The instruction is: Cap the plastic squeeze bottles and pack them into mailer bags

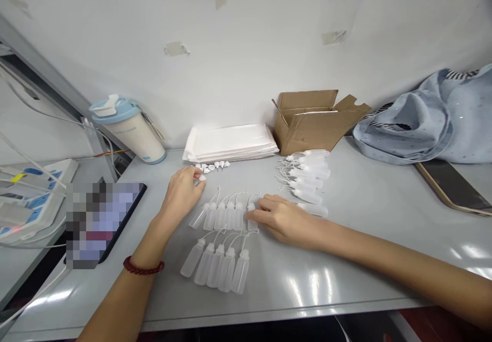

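Observation:
My left hand (pixel 182 190) is closed near the back of the table, its fingertips pinched around a small white cap (pixel 202 178). Just behind it lie several more white caps (pixel 211 167). With thumb and fingers, my right hand (pixel 283 218) grips a small translucent squeeze bottle (pixel 252 218) at the right end of a row. Several like bottles (pixel 226 218) lie side by side to its left, their thin cap straps pointing away. Nearer to me is a second row of bottles (pixel 220 266). A further column of bottles (pixel 311 175) lies beyond my right hand.
Along the wall stand a cream tumbler (pixel 132 134), a stack of white envelopes (pixel 230 142) and an open cardboard box (pixel 313 129). At right are a light-blue cloth bag (pixel 426 116) and a phone (pixel 457 185). A propped phone (pixel 111 219) and a power strip (pixel 36 198) with cables occupy the left.

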